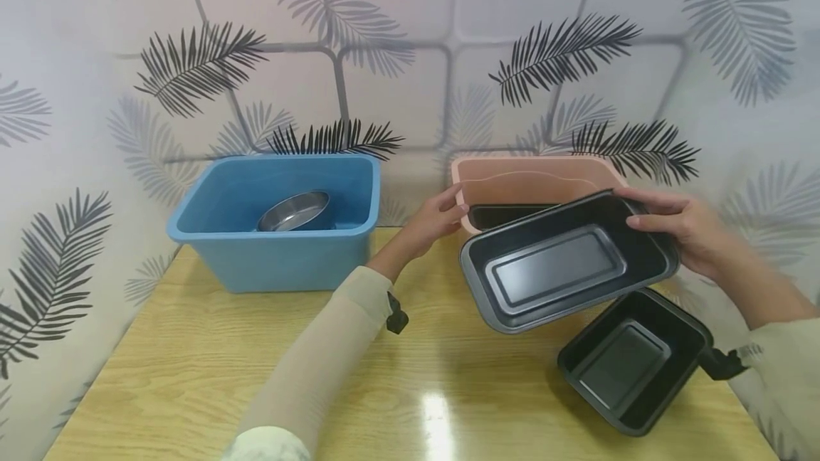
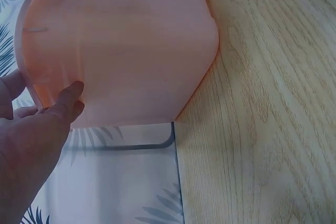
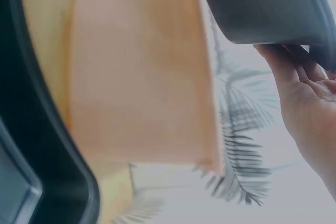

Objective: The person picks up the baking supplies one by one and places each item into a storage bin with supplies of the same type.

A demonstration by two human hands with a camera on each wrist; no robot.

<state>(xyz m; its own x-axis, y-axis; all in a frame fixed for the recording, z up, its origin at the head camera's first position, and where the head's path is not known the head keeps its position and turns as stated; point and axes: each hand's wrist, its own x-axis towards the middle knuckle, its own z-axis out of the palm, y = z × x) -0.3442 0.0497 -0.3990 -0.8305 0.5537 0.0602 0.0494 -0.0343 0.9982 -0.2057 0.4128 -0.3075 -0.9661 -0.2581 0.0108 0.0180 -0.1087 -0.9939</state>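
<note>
My right hand (image 1: pixel 682 226) pinches a long dark loaf pan (image 1: pixel 557 269) by its right end, thumb inside. The pan is tilted, its inside facing me, in front of a pink tub (image 1: pixel 458 219). The right wrist view shows the underside of this loaf pan (image 3: pixel 273 9) above the fingers. At the tub's left corner, my left hand (image 1: pixel 435 223) grips the rim, and the left wrist view has its fingers against the pink wall (image 2: pixel 142 56). Inside the tub lies another dark pan (image 1: pixel 512 215), partly hidden by the held one.
A smaller dark loaf pan (image 1: pixel 624 368) lies on the wooden table (image 1: pixel 384 404) at the right, below the held pan. To the left stands a blue tub (image 1: pixel 288 262) with a round metal pan (image 1: pixel 297 210) in it. Behind is a leaf-patterned wall (image 1: pixel 410 112).
</note>
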